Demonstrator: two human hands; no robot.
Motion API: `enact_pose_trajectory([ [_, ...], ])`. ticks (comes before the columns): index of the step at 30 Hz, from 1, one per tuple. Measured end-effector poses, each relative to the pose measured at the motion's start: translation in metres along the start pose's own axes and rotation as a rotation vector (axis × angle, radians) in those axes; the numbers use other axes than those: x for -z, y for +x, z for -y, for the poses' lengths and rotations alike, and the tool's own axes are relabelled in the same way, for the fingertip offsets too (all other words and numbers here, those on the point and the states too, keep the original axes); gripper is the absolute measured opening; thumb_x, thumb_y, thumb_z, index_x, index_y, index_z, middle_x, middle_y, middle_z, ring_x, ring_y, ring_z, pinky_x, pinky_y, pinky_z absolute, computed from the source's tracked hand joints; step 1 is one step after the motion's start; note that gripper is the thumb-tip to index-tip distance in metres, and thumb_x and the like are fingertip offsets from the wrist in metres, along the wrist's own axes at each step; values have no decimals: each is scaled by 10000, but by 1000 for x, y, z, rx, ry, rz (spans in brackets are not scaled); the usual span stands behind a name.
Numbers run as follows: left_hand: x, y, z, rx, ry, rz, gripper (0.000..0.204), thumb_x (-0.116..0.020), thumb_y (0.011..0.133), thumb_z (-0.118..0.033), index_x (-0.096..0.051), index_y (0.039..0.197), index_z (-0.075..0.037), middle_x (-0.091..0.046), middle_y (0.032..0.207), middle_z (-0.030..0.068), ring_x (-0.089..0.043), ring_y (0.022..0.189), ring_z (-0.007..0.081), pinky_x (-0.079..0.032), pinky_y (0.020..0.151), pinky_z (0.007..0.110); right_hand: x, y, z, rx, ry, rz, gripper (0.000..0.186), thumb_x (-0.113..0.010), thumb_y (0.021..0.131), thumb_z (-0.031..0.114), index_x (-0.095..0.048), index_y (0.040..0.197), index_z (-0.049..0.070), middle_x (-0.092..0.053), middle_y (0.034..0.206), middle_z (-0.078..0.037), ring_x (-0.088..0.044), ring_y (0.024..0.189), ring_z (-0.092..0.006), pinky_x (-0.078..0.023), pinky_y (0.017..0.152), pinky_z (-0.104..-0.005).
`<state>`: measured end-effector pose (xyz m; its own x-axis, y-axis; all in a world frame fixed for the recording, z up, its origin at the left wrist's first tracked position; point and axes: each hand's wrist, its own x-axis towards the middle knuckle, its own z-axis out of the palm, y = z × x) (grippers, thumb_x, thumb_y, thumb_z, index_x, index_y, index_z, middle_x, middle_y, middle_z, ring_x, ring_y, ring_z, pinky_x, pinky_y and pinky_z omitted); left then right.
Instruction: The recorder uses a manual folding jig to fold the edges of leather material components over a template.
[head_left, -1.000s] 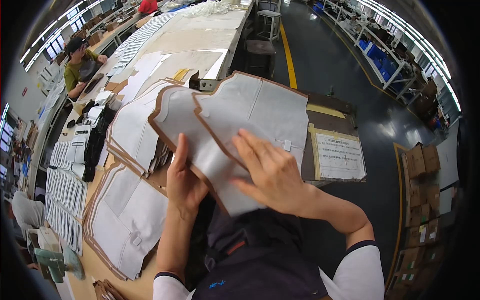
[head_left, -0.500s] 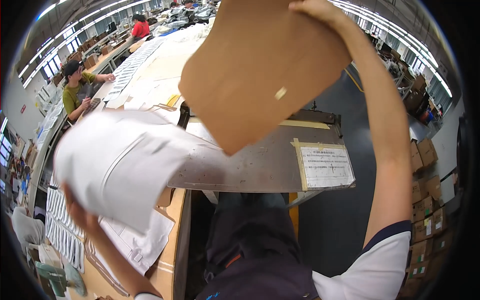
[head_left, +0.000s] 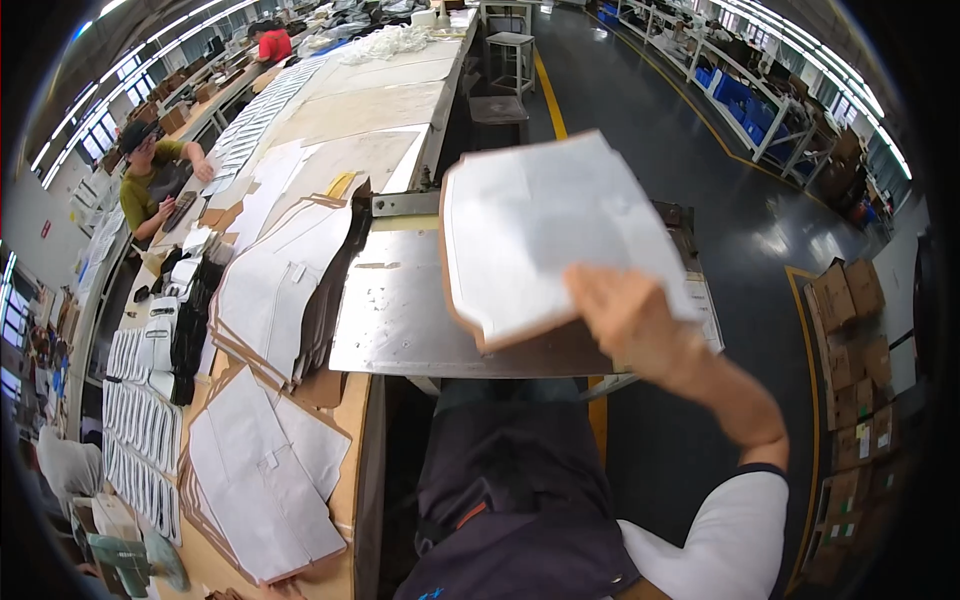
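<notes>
My right hand (head_left: 632,318) is closed on the near edge of a flat panel (head_left: 555,225), white on top with a brown edge showing. The panel is held over a metal plate (head_left: 390,325) at the end of the long table. At the lower left, my left hand (head_left: 284,591) is mostly cut off by the frame; its fingers are at the near end of a white panel (head_left: 265,470) with a slit-like detail. That panel lies on a stack of similar brown-edged pieces. Another stack of white panels (head_left: 280,285) lies beyond it, beside the plate.
Rows of white strips (head_left: 140,430) and black-and-white pieces (head_left: 180,310) lie along the left. A co-worker (head_left: 155,180) sits across the table at the far left. Cardboard boxes (head_left: 850,300) are piled on the right; a stool (head_left: 510,55) stands beyond the plate.
The panel in my right hand came down and turned from its brown face to its white face. The white panel in my left hand moved down onto the near stack.
</notes>
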<state>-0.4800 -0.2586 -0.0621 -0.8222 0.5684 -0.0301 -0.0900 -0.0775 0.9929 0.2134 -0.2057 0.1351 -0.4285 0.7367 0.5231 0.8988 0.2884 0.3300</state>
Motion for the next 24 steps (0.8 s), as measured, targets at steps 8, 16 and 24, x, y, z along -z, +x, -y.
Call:
enact_pose_trajectory([
  [8, -191, -30, -20, -495, 433, 344, 440, -511, 1056, -58, -517, 1479, 63, -534, 1532, 179, -497, 1411, 277, -347, 1205, 398, -14, -75, 81, 67, 10, 209, 445, -646, 796, 103, -653, 1174, -131, -703, 1111, -290, -709, 899, -315, -522, 618, -313],
  [16, -498, -253, -45, -922, 258, 1424, 379, -651, 957, 29, -669, 1321, -74, -574, 1443, 186, -535, 1360, 377, -441, 1128, 439, 20, -62, 30, -52, 978, 393, 290, -726, 891, 253, -710, 1015, -9, -715, 902, -162, -710, 808, -314, -548, 714, -404],
  [24, -571, -330, 32, -1440, 476, 1447, 479, -582, 1043, -369, -603, 1418, -72, -497, 1544, 192, -414, 1471, 382, -274, 1194, 622, -187, -29, -81, -343, 412, 28, 509, -727, 948, 294, -630, 1368, 25, -542, 1498, -189, -474, 1418, -353, -373, 1160, -495],
])
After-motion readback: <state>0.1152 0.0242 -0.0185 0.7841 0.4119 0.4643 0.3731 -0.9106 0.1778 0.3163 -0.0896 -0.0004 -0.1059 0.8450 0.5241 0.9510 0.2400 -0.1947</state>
